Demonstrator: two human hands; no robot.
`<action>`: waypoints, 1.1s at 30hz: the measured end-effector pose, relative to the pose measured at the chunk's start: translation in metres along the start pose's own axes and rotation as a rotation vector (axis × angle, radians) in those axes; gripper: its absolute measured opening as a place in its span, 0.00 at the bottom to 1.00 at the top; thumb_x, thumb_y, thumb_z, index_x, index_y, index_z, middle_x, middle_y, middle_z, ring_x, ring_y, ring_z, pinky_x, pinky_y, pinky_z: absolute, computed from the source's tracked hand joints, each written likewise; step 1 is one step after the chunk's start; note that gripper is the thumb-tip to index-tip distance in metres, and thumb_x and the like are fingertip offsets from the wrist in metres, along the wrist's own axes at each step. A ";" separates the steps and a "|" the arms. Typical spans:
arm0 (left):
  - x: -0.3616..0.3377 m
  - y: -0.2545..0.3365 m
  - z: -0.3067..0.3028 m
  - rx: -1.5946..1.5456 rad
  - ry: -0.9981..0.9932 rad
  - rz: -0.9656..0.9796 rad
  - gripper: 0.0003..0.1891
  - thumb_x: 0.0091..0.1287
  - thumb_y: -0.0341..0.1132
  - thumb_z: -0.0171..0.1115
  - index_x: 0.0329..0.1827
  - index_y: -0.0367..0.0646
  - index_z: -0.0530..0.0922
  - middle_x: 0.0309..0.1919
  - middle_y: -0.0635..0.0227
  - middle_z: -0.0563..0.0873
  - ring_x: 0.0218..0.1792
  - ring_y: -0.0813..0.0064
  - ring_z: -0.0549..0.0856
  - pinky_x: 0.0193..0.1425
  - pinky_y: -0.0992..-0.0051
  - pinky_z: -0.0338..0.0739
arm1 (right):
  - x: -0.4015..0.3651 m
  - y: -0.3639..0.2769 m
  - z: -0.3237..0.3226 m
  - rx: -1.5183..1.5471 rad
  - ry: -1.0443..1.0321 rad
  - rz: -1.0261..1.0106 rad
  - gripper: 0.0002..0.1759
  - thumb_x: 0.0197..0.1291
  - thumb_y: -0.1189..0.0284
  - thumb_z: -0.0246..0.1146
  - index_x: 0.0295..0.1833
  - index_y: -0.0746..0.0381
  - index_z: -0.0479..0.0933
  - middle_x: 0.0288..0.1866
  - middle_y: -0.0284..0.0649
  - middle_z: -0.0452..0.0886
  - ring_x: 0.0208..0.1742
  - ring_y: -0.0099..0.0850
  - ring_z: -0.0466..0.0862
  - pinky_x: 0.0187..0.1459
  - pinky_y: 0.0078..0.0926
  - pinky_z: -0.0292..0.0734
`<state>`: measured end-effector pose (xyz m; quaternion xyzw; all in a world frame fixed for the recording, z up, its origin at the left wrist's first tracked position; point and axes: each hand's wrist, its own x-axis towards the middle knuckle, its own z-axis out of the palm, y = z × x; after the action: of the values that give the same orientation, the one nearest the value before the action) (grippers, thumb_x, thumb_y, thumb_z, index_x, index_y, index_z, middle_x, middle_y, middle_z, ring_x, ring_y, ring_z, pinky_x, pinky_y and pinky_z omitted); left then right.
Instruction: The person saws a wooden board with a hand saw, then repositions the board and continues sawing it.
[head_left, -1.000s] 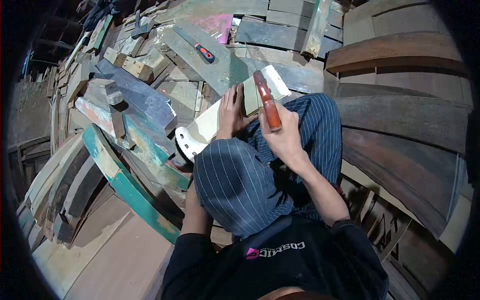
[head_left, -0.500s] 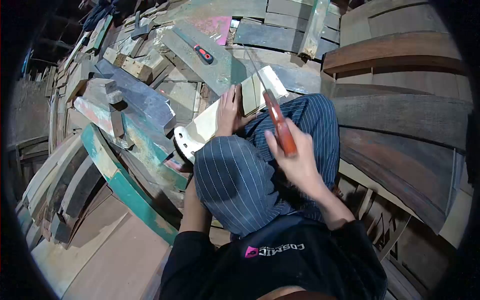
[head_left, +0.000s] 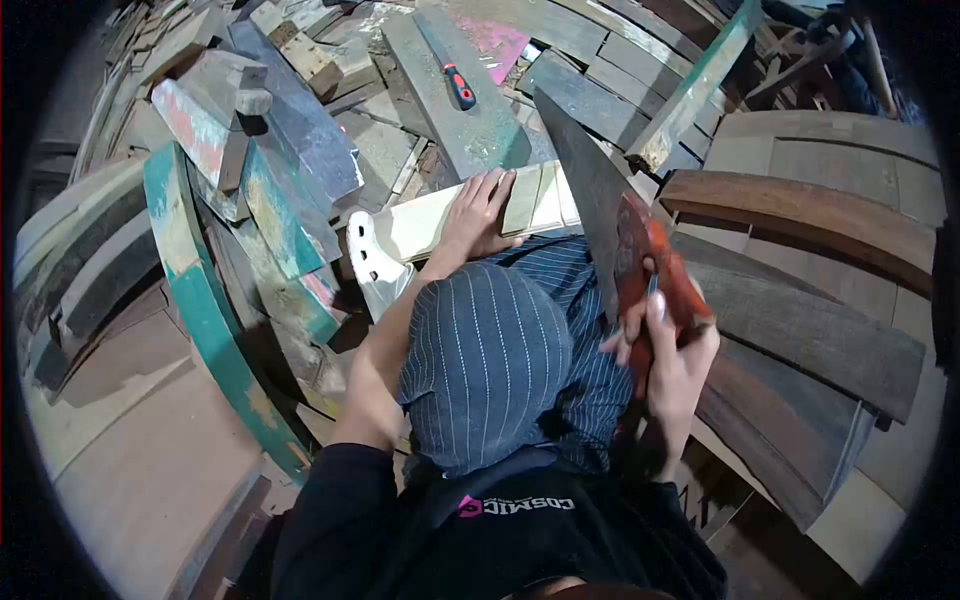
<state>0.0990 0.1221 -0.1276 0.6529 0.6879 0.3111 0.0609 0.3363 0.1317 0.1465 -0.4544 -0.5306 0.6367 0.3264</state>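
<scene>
My right hand (head_left: 670, 350) is closed around the orange-red handle of a handsaw (head_left: 585, 165), its broad grey blade pointing up and away, just right of the board's end. A thin bluish thing shows by my thumb; I cannot make out what it is. My left hand (head_left: 475, 215) lies across a pale wooden board (head_left: 415, 222), fingers over its top and thumb toward its near edge. Dark lines cross the board right of my fingers. A white shoe with holes (head_left: 368, 260) is at the board's left end. My knee in striped trousers (head_left: 490, 350) is in front.
A tool with a red and black handle (head_left: 460, 88) lies on a grey plank (head_left: 440, 60) beyond the board. A curved green-painted timber (head_left: 215, 310) stands at left. Curved brown beams (head_left: 800, 205) lie at right, and a greenish post (head_left: 700, 85) sticks up behind.
My right hand has moved the saw up and right, away from over the board, and its blade now shows its broad side. The view has shifted. My left hand stays on the board.
</scene>
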 end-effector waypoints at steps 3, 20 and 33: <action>-0.001 0.002 -0.003 -0.036 -0.017 -0.013 0.60 0.44 0.57 0.83 0.78 0.35 0.65 0.69 0.45 0.73 0.69 0.46 0.74 0.76 0.54 0.69 | -0.012 0.002 0.006 -0.096 -0.067 -0.037 0.23 0.70 0.73 0.68 0.65 0.72 0.73 0.27 0.34 0.79 0.21 0.20 0.79 0.25 0.21 0.78; -0.005 0.003 -0.002 -0.035 0.011 -0.025 0.57 0.46 0.55 0.82 0.77 0.35 0.65 0.69 0.44 0.73 0.71 0.44 0.73 0.77 0.52 0.68 | -0.029 0.101 -0.010 -0.573 -0.315 -0.325 0.29 0.51 0.85 0.65 0.61 0.69 0.68 0.32 0.51 0.80 0.27 0.45 0.86 0.31 0.33 0.79; -0.003 0.020 -0.011 0.009 -0.093 -0.123 0.62 0.38 0.45 0.87 0.80 0.34 0.62 0.71 0.45 0.72 0.74 0.45 0.69 0.81 0.54 0.63 | -0.052 0.222 -0.033 -0.515 -0.144 -0.463 0.22 0.57 0.79 0.73 0.56 0.67 0.74 0.37 0.50 0.84 0.33 0.48 0.88 0.35 0.38 0.81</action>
<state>0.1110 0.1144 -0.1096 0.6233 0.7246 0.2731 0.1089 0.4013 0.0474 -0.0581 -0.3435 -0.7844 0.4213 0.2987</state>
